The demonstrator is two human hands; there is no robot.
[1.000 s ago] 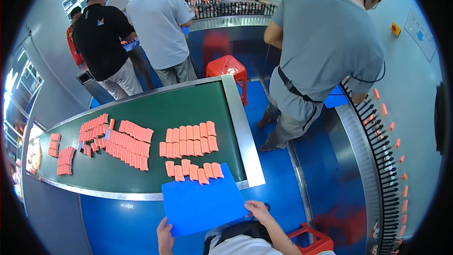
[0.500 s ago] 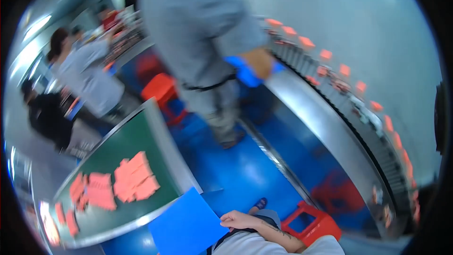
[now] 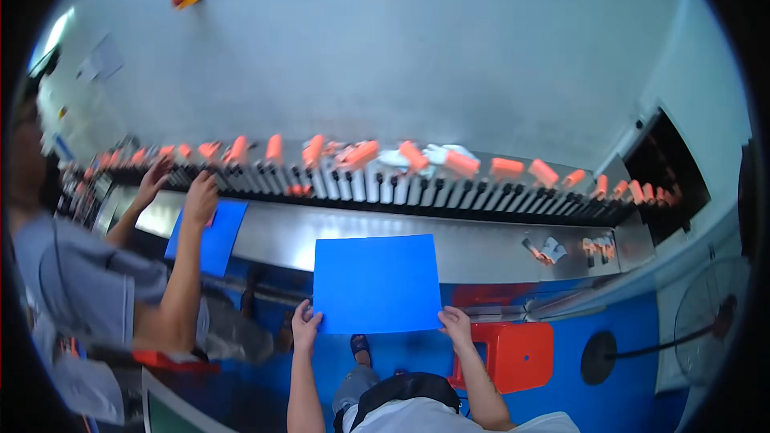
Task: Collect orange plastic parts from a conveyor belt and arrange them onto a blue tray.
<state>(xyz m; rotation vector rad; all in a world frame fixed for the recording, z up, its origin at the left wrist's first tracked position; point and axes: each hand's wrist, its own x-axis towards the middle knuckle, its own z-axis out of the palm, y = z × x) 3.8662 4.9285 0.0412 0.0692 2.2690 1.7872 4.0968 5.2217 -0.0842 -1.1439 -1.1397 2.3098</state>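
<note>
A flat blue sheet (image 3: 377,282) is held out in front of me, its far edge over the front of the metal bench (image 3: 277,234). My left hand (image 3: 306,325) pinches its near left corner, thumb against the edge. At the near right corner my right hand (image 3: 455,326) is closed on the same sheet. Its upper face bears nothing. Past the bench runs a conveyor of upright grey slats (image 3: 387,190), with several orange blocks (image 3: 461,163) along its far side. White gloves or cloths (image 3: 437,154) lie among those blocks.
At left a co-worker (image 3: 80,273) reaches over another blue sheet (image 3: 216,244) on the bench. A red stool (image 3: 525,357) stands close on my right, a fan (image 3: 600,358) beyond it. Small parts (image 3: 549,250) lie at the bench's right end.
My view has swung from the green table with orange pieces to the bench and conveyor. The blue sheet has come up in front of me, and both my hands now show on it.
</note>
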